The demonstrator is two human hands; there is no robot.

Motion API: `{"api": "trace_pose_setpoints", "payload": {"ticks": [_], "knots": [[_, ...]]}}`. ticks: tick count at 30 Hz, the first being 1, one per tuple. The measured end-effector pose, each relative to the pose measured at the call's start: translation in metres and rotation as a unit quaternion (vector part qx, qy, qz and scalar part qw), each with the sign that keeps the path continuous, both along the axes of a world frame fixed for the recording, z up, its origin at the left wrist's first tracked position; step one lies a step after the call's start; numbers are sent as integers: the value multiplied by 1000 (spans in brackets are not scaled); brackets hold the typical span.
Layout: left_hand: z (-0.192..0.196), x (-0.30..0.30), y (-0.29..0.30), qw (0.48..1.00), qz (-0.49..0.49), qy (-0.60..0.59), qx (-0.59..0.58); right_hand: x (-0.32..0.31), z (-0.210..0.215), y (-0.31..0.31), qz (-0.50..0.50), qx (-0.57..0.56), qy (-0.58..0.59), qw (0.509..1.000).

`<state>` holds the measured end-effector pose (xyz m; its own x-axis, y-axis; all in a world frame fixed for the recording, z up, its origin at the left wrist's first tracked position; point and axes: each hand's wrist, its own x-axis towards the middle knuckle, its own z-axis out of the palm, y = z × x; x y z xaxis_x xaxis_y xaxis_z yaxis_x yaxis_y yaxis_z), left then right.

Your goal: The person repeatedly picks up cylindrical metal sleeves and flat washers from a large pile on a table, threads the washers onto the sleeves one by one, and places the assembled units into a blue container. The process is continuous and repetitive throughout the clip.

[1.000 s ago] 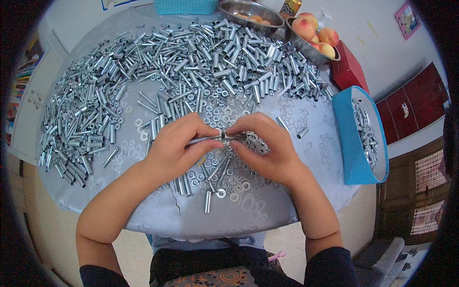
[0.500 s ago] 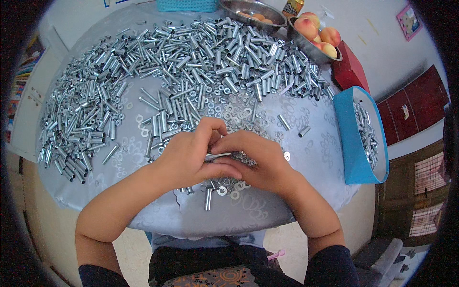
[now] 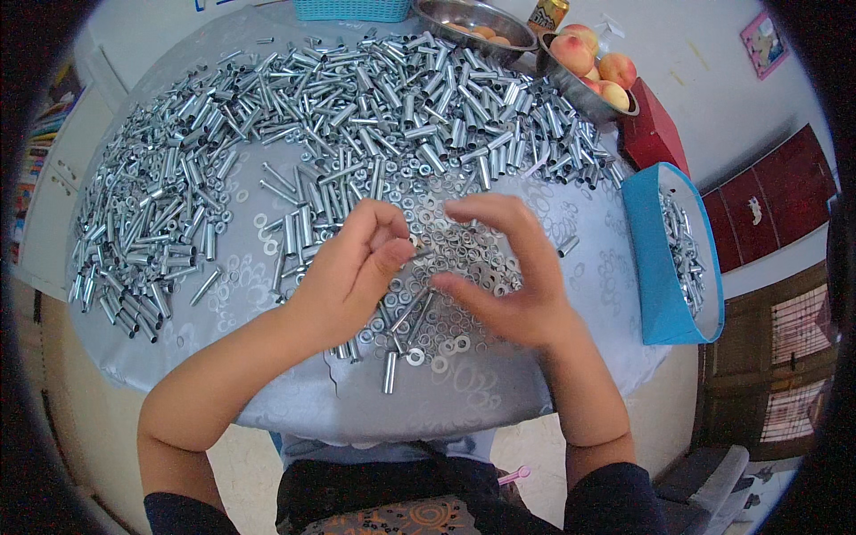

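Observation:
My left hand (image 3: 348,272) is closed, thumb against curled fingers, on a slim metal bolt (image 3: 421,255); only its end sticks out toward the right. My right hand (image 3: 526,281) is just across from it, thumb and fingers spread apart with nothing visible between them. Under and between both hands lies a bed of flat washers and nuts (image 3: 459,245). A few loose bolts (image 3: 410,312) rest on the washers just below the hands. Nearer the table's front edge, a short metal sleeve (image 3: 390,373) lies beside separate washers (image 3: 415,357).
A wide heap of metal sleeves (image 3: 357,98) curves across the table's back and left. On the right stands a blue bin (image 3: 655,267) of metal parts. Behind it are a red box (image 3: 655,129), a bowl of peaches (image 3: 615,105), a metal basin (image 3: 473,36) and a can (image 3: 547,14).
My hands, together before, have come apart. The right hand has opened and moved slightly right and up, while the left keeps its pinch on the bolt. Washers beneath now show.

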<state>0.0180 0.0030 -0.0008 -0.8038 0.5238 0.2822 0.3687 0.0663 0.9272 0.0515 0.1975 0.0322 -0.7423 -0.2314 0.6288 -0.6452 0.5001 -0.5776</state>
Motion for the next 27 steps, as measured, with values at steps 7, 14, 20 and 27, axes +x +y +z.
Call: {"api": "trace_pose_setpoints", "payload": {"ticks": [7, 14, 20, 27], "knots": [[-2, -4, -2, 996, 26, -85, 15, -11, 2, 42, 40, 237, -154, 958], [-5, -6, -2, 994, 26, -107, 27, -7, 5, 59, 11, 253, -218, 943], [-3, -6, 0, 993, 30, -116, 21, -12, 1, 51, 6, 203, -281, 938], [-7, -7, -1, 995, 32, -97, 6, -9, -3, 33, -1, 172, -265, 949]]}}
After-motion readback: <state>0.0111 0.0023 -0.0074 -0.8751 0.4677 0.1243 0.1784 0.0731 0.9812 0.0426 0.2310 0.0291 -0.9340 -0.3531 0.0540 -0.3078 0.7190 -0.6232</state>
